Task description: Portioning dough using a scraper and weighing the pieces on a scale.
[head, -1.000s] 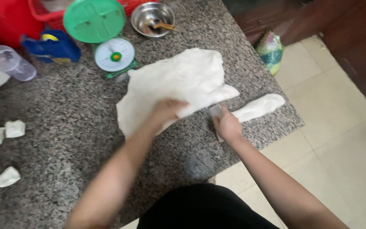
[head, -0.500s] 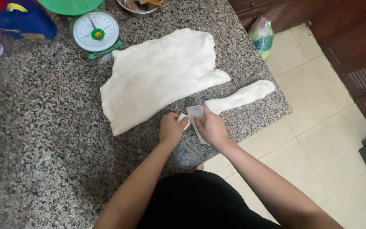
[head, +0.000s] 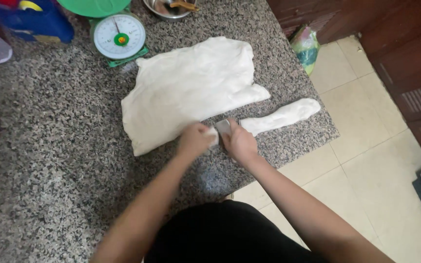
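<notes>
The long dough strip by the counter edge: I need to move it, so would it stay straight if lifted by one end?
Probably not. The dough strip lies limp and uneven, so it would likely sag and stretch. It looks soft, so it may cling to the granite counter.

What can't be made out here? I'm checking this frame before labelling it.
Head view only:
- Scraper: mostly hidden by the right hand.
- Dough piece: mostly covered by the left hand.
- Metal bowl: cut off by the top edge.
- Blue container: blurred, cut off by the top edge.
</notes>
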